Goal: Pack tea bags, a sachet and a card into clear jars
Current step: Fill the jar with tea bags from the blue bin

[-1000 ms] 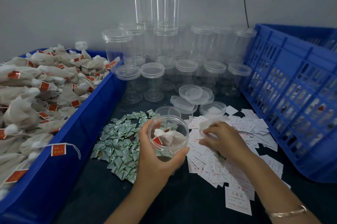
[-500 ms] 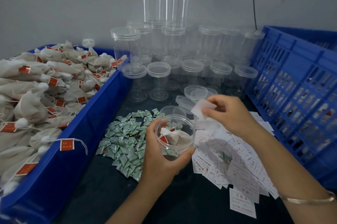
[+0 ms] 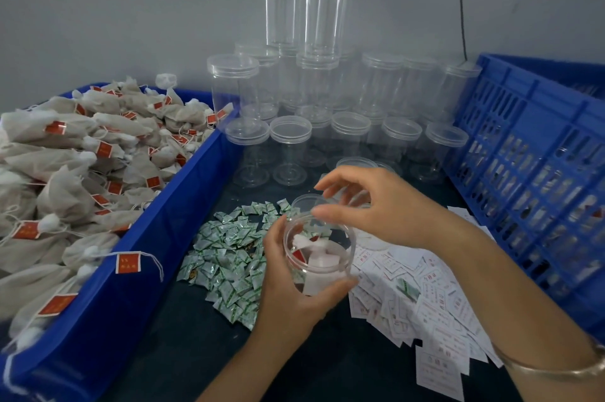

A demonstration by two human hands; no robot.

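Print on cards illegible.

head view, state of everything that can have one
held jar, lid off, tea bag and card inside
left hand, grips the held jar
right hand, over the jar mouth, fingers loosely curled, nothing plainly held
front-row jars, upright, lids on
left crate, heaped with loose tea bags

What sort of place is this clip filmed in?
Likely a small hand-packing workstation: a blue bin heaped with tagged tea bags, stacks of empty clear jars along the wall, and piles of green sachets and printed cards on the dark table. The left hand holds a part-filled jar.
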